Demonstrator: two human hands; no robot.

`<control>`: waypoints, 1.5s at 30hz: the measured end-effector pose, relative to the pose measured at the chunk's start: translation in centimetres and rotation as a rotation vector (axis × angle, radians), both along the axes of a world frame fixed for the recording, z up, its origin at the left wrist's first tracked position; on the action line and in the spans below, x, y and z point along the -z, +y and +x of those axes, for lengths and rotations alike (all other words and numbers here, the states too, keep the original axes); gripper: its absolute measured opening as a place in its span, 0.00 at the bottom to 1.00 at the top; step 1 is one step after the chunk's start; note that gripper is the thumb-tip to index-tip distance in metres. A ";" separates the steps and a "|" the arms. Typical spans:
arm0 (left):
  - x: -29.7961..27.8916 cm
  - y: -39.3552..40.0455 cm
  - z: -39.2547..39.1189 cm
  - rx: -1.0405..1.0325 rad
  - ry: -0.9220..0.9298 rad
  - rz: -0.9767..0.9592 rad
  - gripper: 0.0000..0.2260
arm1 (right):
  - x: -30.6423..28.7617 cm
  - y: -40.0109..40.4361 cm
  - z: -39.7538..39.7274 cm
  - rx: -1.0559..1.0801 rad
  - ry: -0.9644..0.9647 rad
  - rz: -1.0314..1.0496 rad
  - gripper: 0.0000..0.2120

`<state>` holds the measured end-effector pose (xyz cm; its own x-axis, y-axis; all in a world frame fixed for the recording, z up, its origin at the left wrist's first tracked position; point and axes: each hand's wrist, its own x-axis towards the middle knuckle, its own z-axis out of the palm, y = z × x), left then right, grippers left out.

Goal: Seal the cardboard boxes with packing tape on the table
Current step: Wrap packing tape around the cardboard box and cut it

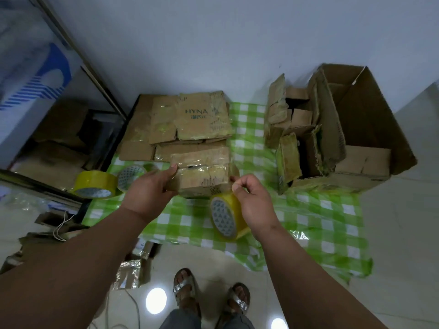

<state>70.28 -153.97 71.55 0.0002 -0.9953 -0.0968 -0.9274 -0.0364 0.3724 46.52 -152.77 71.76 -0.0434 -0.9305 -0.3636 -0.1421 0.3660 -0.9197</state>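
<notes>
Hands (152,188) hide the small box's (202,173) front corners

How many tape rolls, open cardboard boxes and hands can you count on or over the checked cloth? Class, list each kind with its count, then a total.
Tape rolls: 3, one under the right hand at, two at the cloth's left edge
Large open cardboard box: 1
Hands: 2, with the left hand
Total: 6
</notes>
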 end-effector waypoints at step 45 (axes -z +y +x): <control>-6.9 -4.9 -13.9 0.048 0.693 0.502 0.03 | -6.0 0.8 -4.5 0.064 0.132 0.071 0.08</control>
<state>56.41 -158.89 78.46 -0.2622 -0.8321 -0.4887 -0.5014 -0.3152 0.8058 42.02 -151.94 77.79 -0.1537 -0.8964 -0.4158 -0.2347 0.4419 -0.8658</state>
